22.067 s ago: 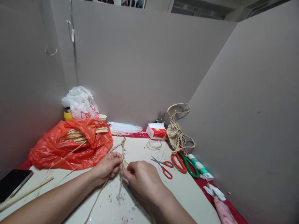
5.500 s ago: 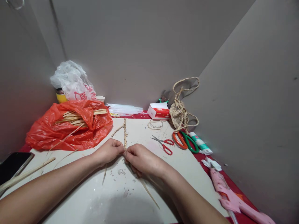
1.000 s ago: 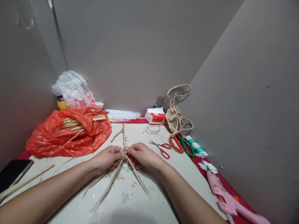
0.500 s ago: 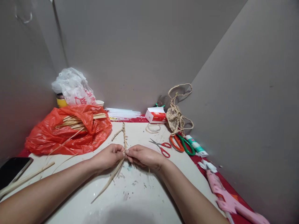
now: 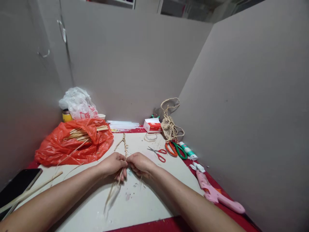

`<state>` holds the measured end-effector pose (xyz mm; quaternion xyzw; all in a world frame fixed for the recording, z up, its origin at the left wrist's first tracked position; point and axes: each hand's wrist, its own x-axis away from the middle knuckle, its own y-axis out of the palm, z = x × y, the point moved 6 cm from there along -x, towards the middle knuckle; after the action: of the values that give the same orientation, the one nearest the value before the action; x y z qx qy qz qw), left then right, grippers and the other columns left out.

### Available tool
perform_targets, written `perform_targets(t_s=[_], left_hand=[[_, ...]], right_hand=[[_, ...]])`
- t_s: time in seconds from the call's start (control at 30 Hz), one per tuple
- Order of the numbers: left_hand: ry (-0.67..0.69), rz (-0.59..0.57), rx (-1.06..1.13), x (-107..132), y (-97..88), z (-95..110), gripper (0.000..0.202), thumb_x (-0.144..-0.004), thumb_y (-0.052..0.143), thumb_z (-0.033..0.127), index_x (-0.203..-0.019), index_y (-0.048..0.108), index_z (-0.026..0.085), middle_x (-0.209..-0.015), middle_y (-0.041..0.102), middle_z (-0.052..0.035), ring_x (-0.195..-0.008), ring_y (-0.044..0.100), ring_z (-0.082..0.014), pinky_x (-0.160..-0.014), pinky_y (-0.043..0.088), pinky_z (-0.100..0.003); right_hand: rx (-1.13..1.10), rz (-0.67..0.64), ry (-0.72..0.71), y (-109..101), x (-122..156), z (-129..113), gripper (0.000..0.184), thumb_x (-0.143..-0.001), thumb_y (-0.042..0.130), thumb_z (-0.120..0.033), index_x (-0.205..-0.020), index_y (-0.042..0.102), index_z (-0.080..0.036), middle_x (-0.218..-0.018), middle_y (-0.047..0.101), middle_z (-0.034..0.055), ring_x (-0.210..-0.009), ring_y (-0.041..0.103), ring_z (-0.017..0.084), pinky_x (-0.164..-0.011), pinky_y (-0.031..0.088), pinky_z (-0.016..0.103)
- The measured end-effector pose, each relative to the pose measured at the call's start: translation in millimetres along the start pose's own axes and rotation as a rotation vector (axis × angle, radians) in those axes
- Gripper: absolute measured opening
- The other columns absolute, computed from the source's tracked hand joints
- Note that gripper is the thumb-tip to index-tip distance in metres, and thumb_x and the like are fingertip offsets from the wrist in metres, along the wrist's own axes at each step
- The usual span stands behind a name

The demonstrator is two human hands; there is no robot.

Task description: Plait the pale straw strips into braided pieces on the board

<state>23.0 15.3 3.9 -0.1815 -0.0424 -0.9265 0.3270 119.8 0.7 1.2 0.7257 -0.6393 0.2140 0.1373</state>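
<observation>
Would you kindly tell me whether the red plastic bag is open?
The red plastic bag is open: pale strips show through its mouth.

No text can be read clearly: red characters (image 5: 85, 114) on the white plastic bag (image 5: 76, 99), middle left, are too small.

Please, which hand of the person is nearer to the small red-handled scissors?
Right. The right hand is just left of the small red-handled scissors and slightly closer to the person; the left hand is farther left, beyond the right hand.
</observation>
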Motion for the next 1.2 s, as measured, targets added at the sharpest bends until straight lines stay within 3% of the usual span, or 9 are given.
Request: perform_targets(t_s=[0.1,0.23,0.43,0.53,0.6,0.73,0.83,0.97,1.2], left_hand=[[0.006,0.09,-0.033,0.4,6.0,2.9,0.013,-0.068,0.049,0.025,-0.069,0.054,0.013,-0.053,0.06,-0.0039,-0.038,0.053,-0.012,-0.038,0.04,-0.022],[-0.03,0.218,-0.054,5.0,12.6,-4.5,0.011,-0.066,0.053,0.024,-0.07,0.053,0.013,-0.06,0.061,-0.0032,-0.04,0.054,-0.0115,-0.039,0.042,-0.023],[-0.09,0.157,-0.133,33.6,4.3,-6.1,0.031,-0.073,0.053,0.041,-0.083,0.055,0.012,-0.054,0.06,-0.0048,-0.043,0.056,-0.015,-0.043,0.041,-0.025],[0.104,0.458,-0.27,46.1,-27.4,13.8,0.026,-0.071,0.056,0.035,-0.083,0.057,0.012,-0.057,0.059,-0.0025,-0.047,0.053,-0.012,-0.048,0.039,-0.023],[0.235,0.616,-0.206,47.6,-38.3,21.1,0.024,-0.069,0.058,0.027,-0.088,0.056,0.012,-0.067,0.061,-0.0026,-0.055,0.054,-0.0102,-0.054,0.04,-0.021],[0.097,0.422,0.09,18.2,-16.3,1.1,0.017,-0.071,0.054,0.026,-0.081,0.052,0.013,-0.06,0.054,0.0007,-0.049,0.047,-0.0073,-0.05,0.034,-0.02],[0.053,0.337,0.098,4.3,-0.5,-7.9,0.02,-0.074,0.048,0.034,-0.064,0.046,0.016,-0.048,0.041,0.0053,-0.039,0.034,-0.0054,-0.042,0.024,-0.019],[0.042,0.31,0.038,3.1,-1.4,-10.3,0.029,-0.075,0.047,0.041,-0.059,0.045,0.017,-0.044,0.032,0.0075,-0.036,0.02,-0.0047,-0.038,0.01,-0.021],[0.068,0.29,-0.161,7.2,-7.8,-0.3,0.029,-0.074,0.052,0.041,-0.067,0.057,0.013,-0.049,0.038,0.0064,-0.039,0.022,-0.004,-0.041,0.013,-0.022]], right_hand=[[-0.066,0.027,-0.029,5.3,3.4,4.0,0.028,-0.073,0.047,-0.02,-0.047,0.038,-0.018,-0.029,0.029,-0.0084,-0.025,0.019,0.004,-0.027,0.011,0.018],[-0.115,0.008,-0.052,14.6,3.3,12.2,0.024,-0.072,0.045,-0.016,-0.048,0.043,-0.017,-0.031,0.041,-0.0033,-0.024,0.025,0.005,-0.027,0.011,0.019],[-0.19,-0.07,-0.036,13.3,5.0,13.9,0.012,-0.072,0.047,-0.014,-0.06,0.05,-0.014,-0.034,0.028,-0.0104,-0.028,0.015,0.003,-0.029,0.01,0.016],[-0.203,-0.142,-0.017,13.1,7.2,12.3,0.009,-0.074,0.048,-0.016,-0.067,0.054,-0.012,-0.038,0.027,-0.0111,-0.03,0.014,0.002,-0.03,0.01,0.015],[-0.203,-0.179,-0.023,13.7,8.6,11.0,0.008,-0.075,0.049,-0.017,-0.071,0.055,-0.012,-0.039,0.026,-0.0116,-0.031,0.014,0.002,-0.031,0.01,0.015],[-0.19,-0.222,-0.046,14.9,10.3,9.3,0.009,-0.076,0.047,-0.017,-0.068,0.051,-0.014,-0.041,0.027,-0.0112,-0.032,0.014,0.002,-0.031,0.01,0.014],[-0.177,-0.243,-0.047,13.4,10.4,8.4,0.012,-0.075,0.047,-0.018,-0.063,0.048,-0.015,-0.04,0.027,-0.0109,-0.032,0.014,0.002,-0.031,0.009,0.015],[-0.129,-0.273,-0.046,7.9,10.3,7.1,0.01,-0.074,0.048,-0.02,-0.066,0.053,-0.014,-0.041,0.027,-0.0111,-0.032,0.014,0.003,-0.031,0.009,0.016],[0.229,-0.14,-0.212,-4.1,7.4,3.6,0.015,-0.077,0.045,-0.021,-0.07,0.056,-0.015,-0.04,0.031,-0.0094,-0.033,0.022,0.005,-0.037,0.016,0.019]])
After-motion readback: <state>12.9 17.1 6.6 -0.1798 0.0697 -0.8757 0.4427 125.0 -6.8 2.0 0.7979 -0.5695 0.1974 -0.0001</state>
